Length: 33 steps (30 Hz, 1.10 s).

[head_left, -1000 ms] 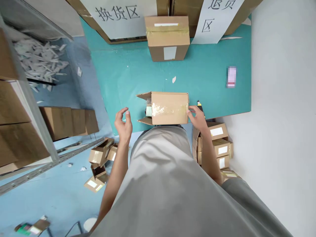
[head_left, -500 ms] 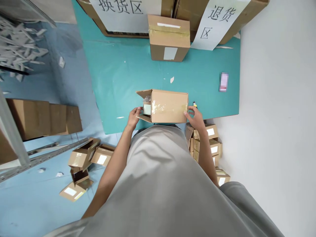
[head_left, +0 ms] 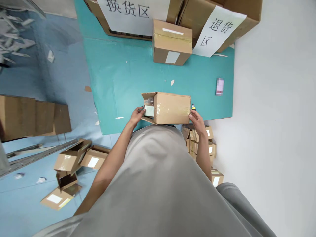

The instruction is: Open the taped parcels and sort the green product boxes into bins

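A cardboard box [head_left: 173, 108] lies on its side at the near edge of the green table, its open end with spread flaps facing left. Inside that end sit a pale green-white small box [head_left: 149, 111] and some clear plastic wrap [head_left: 149, 100]. My left hand [head_left: 137, 116] pinches the left end of the pale small box, which sticks out a little between the flaps. Around the closed right end of the cardboard box, my right hand [head_left: 197, 120] holds the edge with thumb and fingers. A small yellow-and-black object [head_left: 193, 107], partly hidden, lies just beyond that hand.
At the back of the green table [head_left: 118, 75] stand large cartons with paper signs [head_left: 138, 13] and a taped box [head_left: 172, 42]. A blurred pinkish item [head_left: 219, 87] lies at the right. Opened boxes [head_left: 71, 158] and stacked boxes [head_left: 197, 141] are on the floor.
My left hand has moved from beside the flap to the pale small box. The cardboard box appears slightly further right and lower, while the whole view has shifted too.
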### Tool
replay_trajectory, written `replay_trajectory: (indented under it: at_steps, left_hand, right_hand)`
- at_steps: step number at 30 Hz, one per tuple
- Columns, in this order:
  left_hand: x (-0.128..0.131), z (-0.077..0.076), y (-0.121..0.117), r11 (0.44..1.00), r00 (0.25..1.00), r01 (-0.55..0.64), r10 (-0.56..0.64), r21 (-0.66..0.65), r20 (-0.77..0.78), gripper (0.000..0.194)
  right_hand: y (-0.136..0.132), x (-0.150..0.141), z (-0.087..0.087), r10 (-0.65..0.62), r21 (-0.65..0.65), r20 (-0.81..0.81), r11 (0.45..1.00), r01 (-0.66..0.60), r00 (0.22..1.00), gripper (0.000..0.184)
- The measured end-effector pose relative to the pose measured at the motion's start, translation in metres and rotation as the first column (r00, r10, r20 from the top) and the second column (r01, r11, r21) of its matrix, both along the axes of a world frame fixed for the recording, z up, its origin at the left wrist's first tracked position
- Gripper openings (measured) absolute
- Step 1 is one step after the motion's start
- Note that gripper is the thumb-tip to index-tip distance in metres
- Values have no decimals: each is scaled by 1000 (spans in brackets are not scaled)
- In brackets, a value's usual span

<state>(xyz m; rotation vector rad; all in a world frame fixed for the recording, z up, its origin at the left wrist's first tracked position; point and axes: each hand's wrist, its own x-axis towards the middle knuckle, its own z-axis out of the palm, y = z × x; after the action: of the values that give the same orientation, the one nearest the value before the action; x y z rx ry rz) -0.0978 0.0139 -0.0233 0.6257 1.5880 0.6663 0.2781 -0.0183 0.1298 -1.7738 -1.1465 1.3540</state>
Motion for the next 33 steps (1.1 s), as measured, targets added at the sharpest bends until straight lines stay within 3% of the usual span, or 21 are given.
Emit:
replay_trajectory:
  at_steps: [5,9,11,15,19,24,28,30,33]
  left_hand:
    - [3,2,6,999,998,27,-29,-38,-51,44]
    - [1,6,10,995,995,8,-18,-104,-98,64]
    - [2,7,11,995,997,33,-40,-99,-65,65]
    - [5,9,12,994,995,100,-98,-50,34,50]
    - [8,9,13,995,994,75,-70,-58,81,58]
    - [9,15,14,997,994,47,-40,-69,105,56]
    - [7,19,12,998,993,38,-32,-47,114,49]
    - [5,22,11,998,992,32,-26,-46,122,47]
    - [4,25,9,994,989,18,-2,-103,149,51]
  right_hand:
    - [1,6,-1,-32,22,50,999,31,998,70]
    - [14,0,1,47,44,232,997,-59,971,50]
    - [19,-4,2,81,53,355,993,-106,931,41]
    - [22,-10,3,113,84,565,977,-194,818,28]
    - [16,-13,2,68,134,654,970,-204,754,16]
    - [4,-29,11,-65,168,642,984,-57,764,43]
    - [8,-53,14,-147,162,713,986,42,686,84]
    - [16,-62,8,-146,164,728,986,36,670,87]
    - [27,-60,-5,-171,213,687,977,30,706,74]
